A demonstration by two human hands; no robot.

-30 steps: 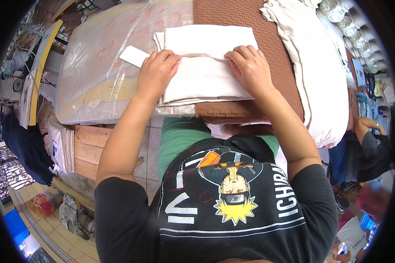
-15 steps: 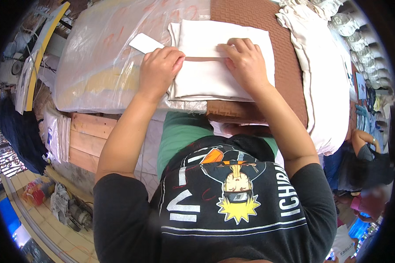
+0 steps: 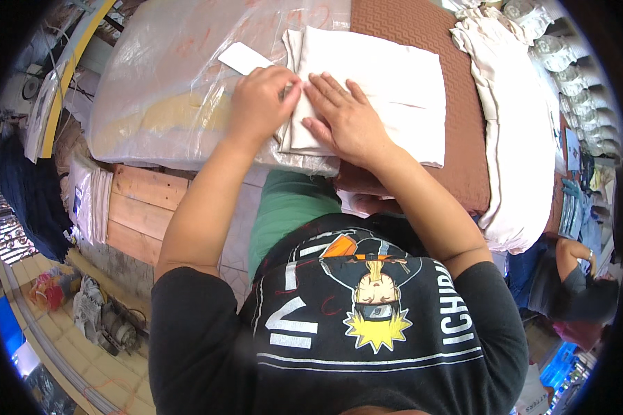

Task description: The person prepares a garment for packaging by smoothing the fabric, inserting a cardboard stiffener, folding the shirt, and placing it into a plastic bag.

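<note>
A folded white cloth [image 3: 394, 83], stacked in several layers, lies in front of me across a plastic-wrapped pad and a brown textured cover. My right hand [image 3: 349, 121] rests flat on its left half, fingers stretched out and pointing away to the left. At the cloth's left edge, my left hand [image 3: 262, 104] has thumb and fingers closed in a pinch; what is between the fingertips is hidden. Just beyond that hand, a blank white card [image 3: 244, 58] lies on the plastic. A short crease shows in the cloth right of my right hand.
The plastic-wrapped pad [image 3: 166, 90] spreads to the left, the brown cover [image 3: 464, 131] to the right. A long heap of white cloth [image 3: 519, 152] runs along the right side. Wooden planks [image 3: 145, 200] are at lower left. Another person's arm [image 3: 574, 256] shows at far right.
My right hand has slid left and gone from gripping a fold edge to lying flat. The gap along the cloth's middle has mostly closed. My left hand stays by the left edge.
</note>
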